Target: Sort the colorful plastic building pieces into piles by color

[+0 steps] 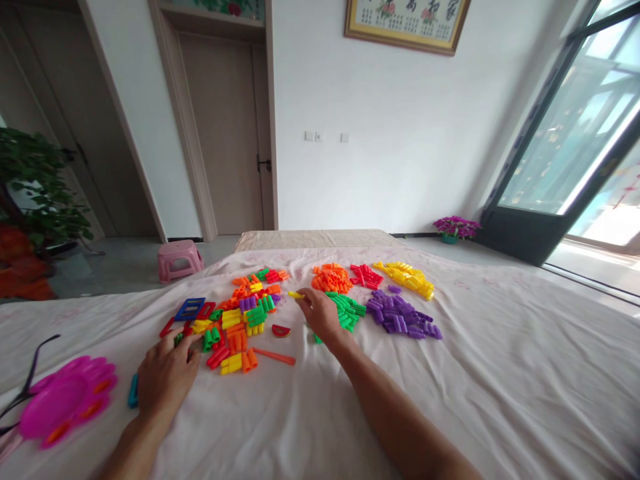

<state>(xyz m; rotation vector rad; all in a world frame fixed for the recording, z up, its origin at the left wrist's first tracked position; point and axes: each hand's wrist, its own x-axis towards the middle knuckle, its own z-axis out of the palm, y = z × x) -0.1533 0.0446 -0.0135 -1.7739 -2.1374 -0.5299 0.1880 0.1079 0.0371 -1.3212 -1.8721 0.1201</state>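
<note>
My right hand (pixel 321 315) pinches a small yellow plastic building piece (pixel 296 295) between thumb and fingertips, above the cloth. Just beyond and beside this hand lie an orange pile (pixel 331 277) and a green pile (pixel 347 311) of tube-shaped pieces. At the left edge of a mixed-colour heap (pixel 237 340), my left hand (pixel 170 370) is curled with its fingers around a green plastic building piece (pixel 178 339), mostly hidden by them. Between my hands lie a red half-round piece (pixel 281 331) and an orange stick (pixel 275 357).
Red (pixel 367 277), yellow (pixel 407 278) and purple (pixel 403 317) piles lie to the right on the pale tablecloth (pixel 500 373). Blue frame pieces (pixel 190 309) sit beyond my left hand. A pink paw-shaped plate (pixel 65 400) and black-framed glasses (pixel 31 380) are at far left.
</note>
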